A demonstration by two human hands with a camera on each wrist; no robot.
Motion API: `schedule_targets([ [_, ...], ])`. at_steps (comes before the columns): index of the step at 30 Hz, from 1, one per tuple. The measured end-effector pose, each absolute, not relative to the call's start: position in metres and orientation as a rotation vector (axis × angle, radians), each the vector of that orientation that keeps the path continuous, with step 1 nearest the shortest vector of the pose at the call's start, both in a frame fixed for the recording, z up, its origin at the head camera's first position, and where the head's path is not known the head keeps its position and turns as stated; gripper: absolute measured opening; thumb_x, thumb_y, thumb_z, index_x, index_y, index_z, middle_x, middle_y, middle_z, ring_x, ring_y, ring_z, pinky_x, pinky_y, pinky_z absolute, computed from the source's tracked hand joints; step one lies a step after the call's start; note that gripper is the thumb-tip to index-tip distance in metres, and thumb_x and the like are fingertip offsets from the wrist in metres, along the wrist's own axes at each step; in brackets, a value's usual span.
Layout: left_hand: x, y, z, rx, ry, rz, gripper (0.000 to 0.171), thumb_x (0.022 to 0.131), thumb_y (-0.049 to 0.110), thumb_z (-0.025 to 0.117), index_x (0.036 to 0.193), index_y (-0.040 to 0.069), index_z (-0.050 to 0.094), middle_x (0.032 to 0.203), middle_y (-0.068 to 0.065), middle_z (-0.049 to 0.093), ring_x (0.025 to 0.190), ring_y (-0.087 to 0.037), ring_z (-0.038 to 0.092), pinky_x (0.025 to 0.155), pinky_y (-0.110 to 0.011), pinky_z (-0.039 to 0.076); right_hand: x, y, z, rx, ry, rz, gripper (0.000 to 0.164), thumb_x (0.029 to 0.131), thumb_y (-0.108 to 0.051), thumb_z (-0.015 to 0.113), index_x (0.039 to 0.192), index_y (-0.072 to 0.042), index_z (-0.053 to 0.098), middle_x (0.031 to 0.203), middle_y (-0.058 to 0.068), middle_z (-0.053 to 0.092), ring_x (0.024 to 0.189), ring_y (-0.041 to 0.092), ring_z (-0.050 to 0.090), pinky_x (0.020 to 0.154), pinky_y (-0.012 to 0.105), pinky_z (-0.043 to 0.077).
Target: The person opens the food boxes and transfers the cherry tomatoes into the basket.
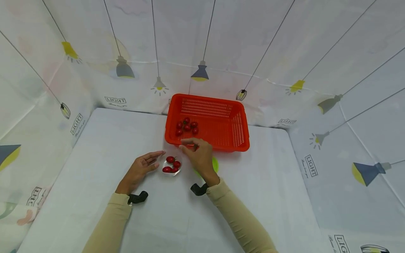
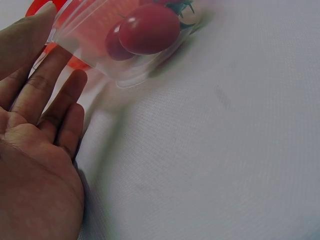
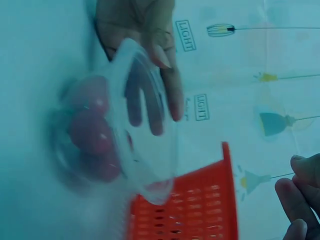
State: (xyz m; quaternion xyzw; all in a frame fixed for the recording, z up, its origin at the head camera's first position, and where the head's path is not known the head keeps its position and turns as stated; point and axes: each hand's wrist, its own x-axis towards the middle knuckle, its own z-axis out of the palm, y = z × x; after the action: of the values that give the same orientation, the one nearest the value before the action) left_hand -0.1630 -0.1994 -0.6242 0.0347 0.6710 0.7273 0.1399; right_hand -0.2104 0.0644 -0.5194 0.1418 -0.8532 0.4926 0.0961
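A clear plastic bowl (image 2: 102,62) holds several cherry tomatoes (image 1: 172,164), some with green stems. Beside its left side is my left hand (image 1: 140,168), thumb by the rim and fingers extended along the outside in the left wrist view. Over the front edge of a red basket (image 1: 232,146), my right hand (image 1: 199,154) hovers with bent fingers, the thumb and index tips slightly apart. Nothing shows between those fingertips (image 3: 285,187). Several more cherry tomatoes (image 1: 187,127) lie in the left part of the basket.
A bright green round item (image 1: 215,164) is partly hidden under my right wrist. The white-covered table (image 1: 152,225) meets printed cloth walls (image 1: 269,42) at the back and sides. The basket stands near the back wall.
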Motion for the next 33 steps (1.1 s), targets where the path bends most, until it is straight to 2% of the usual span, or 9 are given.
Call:
schedule_targets([
  [6, -0.164, -0.2, -0.624, 0.098, 1.947, 2.091, 0.05, 0.104, 0.011, 0.068, 0.153, 0.018, 0.058, 0.163, -0.001, 0.054, 0.159, -0.026, 0.038, 0.112, -0.008, 0.041, -0.201, 0.056, -0.541, 0.383, -2.579, 1.509, 0.016, 0.092, -0.019, 0.085, 0.107, -0.02, 0.085, 0.098, -0.004, 0.081, 0.072, 0.017, 0.053, 0.062, 0.023, 0.043],
  [13, -0.165, -0.201, -0.626, 0.118, 1.953, 2.092, 0.05, 0.105, 0.011, 0.068, 0.153, 0.017, 0.057, 0.162, -0.001, 0.054, 0.159, -0.024, 0.038, 0.114, -0.008, 0.04, -0.197, 0.046, -0.561, 0.347, -2.702, 1.404, 0.018, 0.093, -0.02, 0.083, 0.11, -0.022, 0.085, 0.106, -0.005, 0.083, 0.077, 0.013, 0.056, 0.066, 0.023, 0.048],
  [17, -0.164, -0.2, -0.626, 0.106, 1.943, 2.099, 0.05, 0.105, 0.01, 0.068, 0.153, 0.018, 0.058, 0.162, -0.001, 0.054, 0.158, -0.023, 0.039, 0.113, -0.009, 0.041, -0.196, 0.04, -0.567, 0.344, -2.765, 1.341, 0.021, 0.092, -0.02, 0.083, 0.113, -0.021, 0.085, 0.106, -0.004, 0.083, 0.085, 0.015, 0.063, 0.068, 0.025, 0.051],
  [23, -0.164, -0.2, -0.626, 0.091, 1.931, 2.107, 0.051, 0.104, 0.008, 0.067, 0.154, 0.016, 0.057, 0.163, -0.001, 0.054, 0.159, -0.023, 0.038, 0.113, -0.008, 0.041, -0.197, 0.032, -0.576, 0.381, -2.787, 1.203, 0.023, 0.092, -0.015, 0.083, 0.114, -0.018, 0.084, 0.106, -0.004, 0.084, 0.103, 0.016, 0.074, 0.084, 0.029, 0.058],
  [27, -0.164, -0.2, -0.627, 0.087, 1.927, 2.109, 0.051, 0.104, 0.008, 0.067, 0.153, 0.017, 0.057, 0.162, -0.001, 0.054, 0.159, -0.024, 0.038, 0.113, -0.009, 0.041, -0.197, 0.028, -0.578, 0.405, -2.769, 1.113, 0.022, 0.09, -0.014, 0.085, 0.111, -0.017, 0.085, 0.103, -0.003, 0.084, 0.102, 0.016, 0.075, 0.085, 0.032, 0.059],
  [33, -0.164, -0.2, -0.627, 0.096, 1.929, 2.114, 0.05, 0.104, 0.007, 0.067, 0.153, 0.016, 0.058, 0.162, -0.001, 0.055, 0.159, -0.025, 0.038, 0.113, -0.009, 0.041, -0.197, 0.023, -0.577, 0.439, -2.814, 0.908, 0.02, 0.089, -0.021, 0.087, 0.11, -0.019, 0.086, 0.101, -0.004, 0.084, 0.096, 0.017, 0.073, 0.08, 0.031, 0.058],
])
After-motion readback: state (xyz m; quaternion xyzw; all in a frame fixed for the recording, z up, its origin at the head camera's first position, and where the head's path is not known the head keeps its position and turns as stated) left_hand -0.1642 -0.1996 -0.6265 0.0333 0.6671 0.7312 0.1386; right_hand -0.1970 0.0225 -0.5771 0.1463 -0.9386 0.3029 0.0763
